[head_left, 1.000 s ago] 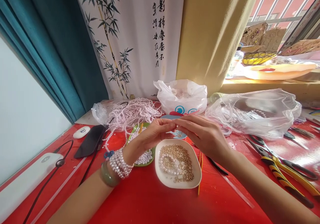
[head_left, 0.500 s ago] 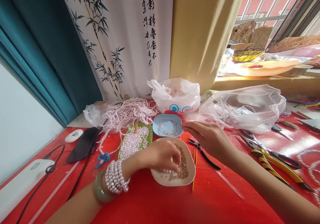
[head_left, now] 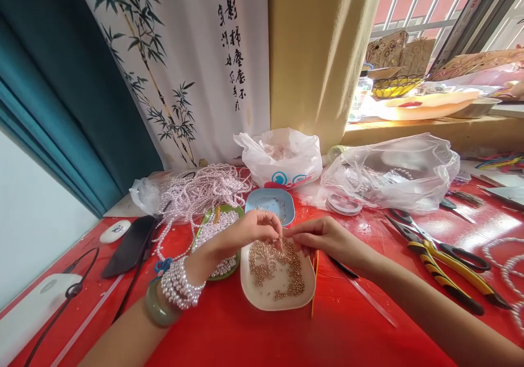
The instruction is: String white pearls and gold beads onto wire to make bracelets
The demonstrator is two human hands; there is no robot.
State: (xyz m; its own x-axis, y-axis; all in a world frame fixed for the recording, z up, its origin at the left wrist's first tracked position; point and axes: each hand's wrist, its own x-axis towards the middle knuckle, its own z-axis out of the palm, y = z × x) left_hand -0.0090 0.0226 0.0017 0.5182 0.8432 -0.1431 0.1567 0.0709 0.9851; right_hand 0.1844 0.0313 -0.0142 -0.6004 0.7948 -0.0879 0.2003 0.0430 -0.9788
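Observation:
My left hand is above the cream tray, its thumb and fingers pinched together. My right hand comes in from the other side, also pinched, and its fingertips meet those of the left. What the fingertips hold is too small to make out. Gold beads lie in the cream tray below. Left of it, a green tray of white pearl beads is partly hidden by my left hand. Behind is a blue tray with small metal pieces. A pearl bracelet and a green bangle circle my left wrist.
Strings of pearls are heaped at the back left, beside two plastic bags. Yellow-handled pliers and scissors lie on the right. A phone and a white power strip are on the left.
My left hand has risen out of the gold beads, and my right hand has come down and left from near the blue tray. Their fingertips now meet. The view has shifted slightly.

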